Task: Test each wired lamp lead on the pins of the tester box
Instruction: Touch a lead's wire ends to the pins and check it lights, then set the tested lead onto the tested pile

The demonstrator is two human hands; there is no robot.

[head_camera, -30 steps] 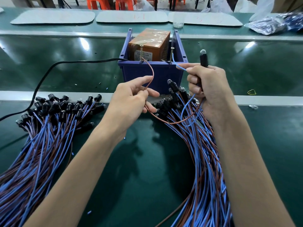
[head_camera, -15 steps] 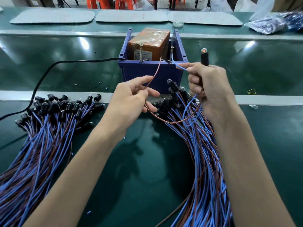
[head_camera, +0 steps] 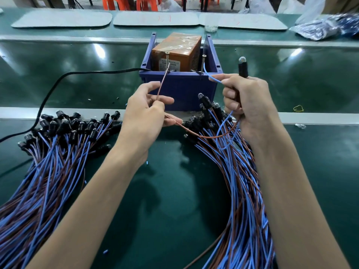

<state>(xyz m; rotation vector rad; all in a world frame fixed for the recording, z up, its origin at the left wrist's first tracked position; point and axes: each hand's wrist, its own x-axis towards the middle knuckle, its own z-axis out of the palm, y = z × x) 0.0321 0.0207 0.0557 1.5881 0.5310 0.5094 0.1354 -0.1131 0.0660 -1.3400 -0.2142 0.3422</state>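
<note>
The left hand (head_camera: 145, 111) pinches the thin brown wire (head_camera: 162, 82), its tip at the left screw pin (head_camera: 167, 60) of the orange taped tester box (head_camera: 175, 52), which stands in the far blue plastic bin (head_camera: 180, 88). The right hand (head_camera: 246, 101) grips the black lamp holder (head_camera: 243, 67) upright and pinches the blue wire (head_camera: 214, 78) near the right screw pin (head_camera: 203, 63). The bulb looks unlit, so this lead is mid-test. Heaps of leads lie left (head_camera: 58, 152) and right (head_camera: 237, 171); which is tested, I cannot tell.

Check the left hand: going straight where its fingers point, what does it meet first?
Probably the front wall of the blue bin. The left hand, pinching the brown wire, points forward-right at that wall. Nothing shows between them, though depth is unclear.
</note>
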